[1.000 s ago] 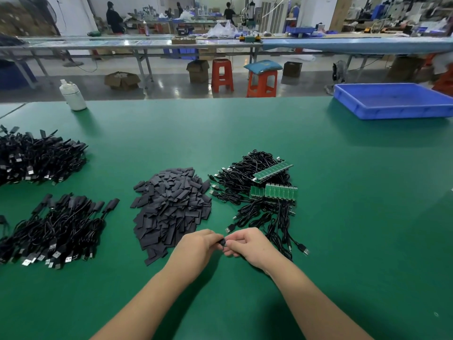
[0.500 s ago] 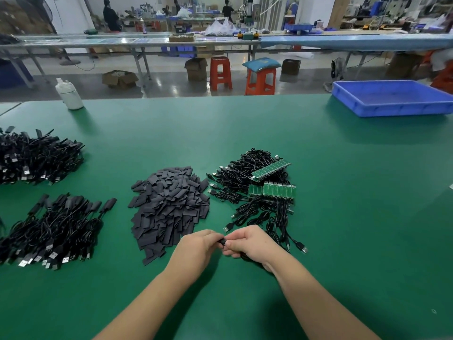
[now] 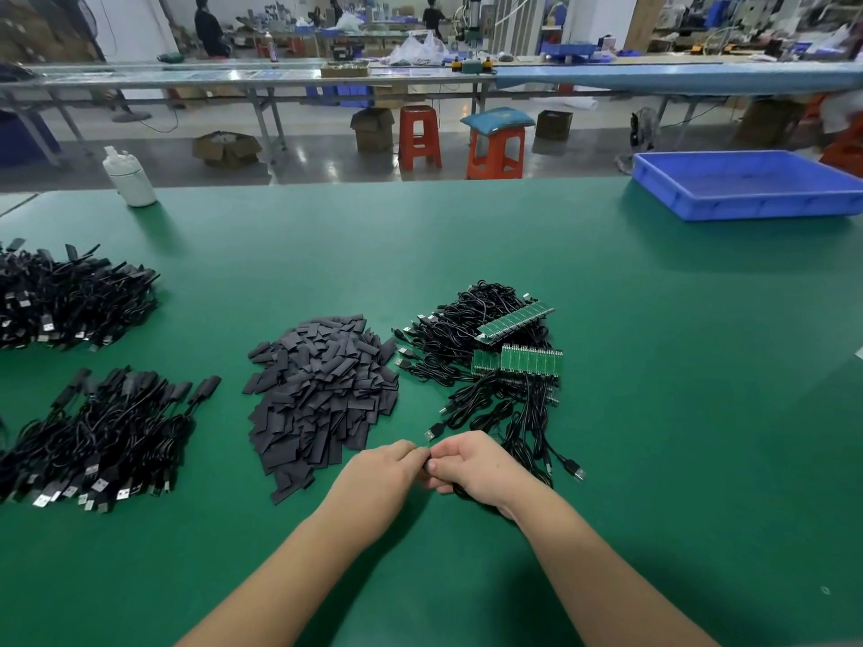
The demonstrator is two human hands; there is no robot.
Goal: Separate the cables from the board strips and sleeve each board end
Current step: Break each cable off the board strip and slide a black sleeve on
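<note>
We see the left hand and right hand meeting, both pinching one small dark piece between them; a cable loops under the right hand. Behind are the boards on tangled cables, left of them the sleeves. Far right stands a tray, far left a bottle.

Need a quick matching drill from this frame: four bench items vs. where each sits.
Things:
1. blue plastic tray
2. white plastic bottle
3. pile of flat dark grey sleeves
4. green board strips

Places:
A. on the tangled black cables, centre-right
B. far left of the green mat
C. far right edge
D. centre, just left of the board-and-cable heap

Pairs: 1-C, 2-B, 3-D, 4-A
</note>
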